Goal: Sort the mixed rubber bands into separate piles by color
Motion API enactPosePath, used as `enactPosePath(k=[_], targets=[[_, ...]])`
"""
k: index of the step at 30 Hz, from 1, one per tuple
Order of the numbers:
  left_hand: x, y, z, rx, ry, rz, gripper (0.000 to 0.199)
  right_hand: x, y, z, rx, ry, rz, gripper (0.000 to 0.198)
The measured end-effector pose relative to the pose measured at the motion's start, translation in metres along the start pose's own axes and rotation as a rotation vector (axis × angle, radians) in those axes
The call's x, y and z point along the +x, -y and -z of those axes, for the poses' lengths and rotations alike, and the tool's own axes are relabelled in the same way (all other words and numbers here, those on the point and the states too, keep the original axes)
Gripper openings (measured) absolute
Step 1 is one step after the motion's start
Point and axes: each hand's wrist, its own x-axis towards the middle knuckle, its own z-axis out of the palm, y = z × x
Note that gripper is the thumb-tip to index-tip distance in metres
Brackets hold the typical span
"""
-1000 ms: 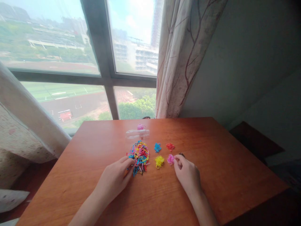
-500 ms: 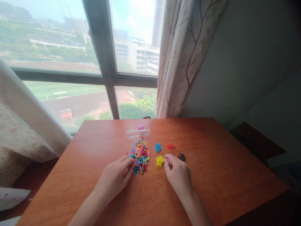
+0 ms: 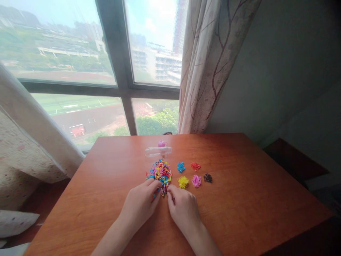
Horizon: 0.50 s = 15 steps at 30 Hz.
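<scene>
A heap of mixed-colour rubber bands [image 3: 161,170] lies on the wooden table in front of me. At its near left edge, my left hand [image 3: 144,197] has its fingers and thumb curled around some bands. My right hand [image 3: 183,206] is at the heap's near right edge, thumb and forefinger pinched together; what lies between those fingertips is too small to make out. Right of the heap are small single-colour piles: blue bands [image 3: 180,167], red bands [image 3: 195,166], yellow bands [image 3: 183,182], pink bands [image 3: 196,181] and black bands [image 3: 208,178].
Behind the heap, a clear plastic bottle [image 3: 157,152] lies on its side, with a round pink object [image 3: 161,143] just beyond it. The brown table [image 3: 239,199] reaches to a window with curtains [image 3: 197,89] at the far side.
My right hand has moved left from beside the yellow pile to the heap, leaving the pink pile in full view. My left hand has shifted slightly right along the heap's near edge.
</scene>
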Motion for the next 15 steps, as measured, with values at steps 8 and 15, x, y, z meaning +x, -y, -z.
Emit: enactPosePath(k=[8, 15], targets=[[0.0068, -0.0124, -0.0118, 0.131, -0.005, 0.018, 0.024, -0.0089, -0.0022, -0.0045, 0.045, -0.019, 0.014, 0.019], [0.006, -0.0085, -0.006, 0.156, 0.014, 0.037, 0.02, -0.0078, -0.0025, -0.0061, 0.047, -0.044, -0.017, 0.016]])
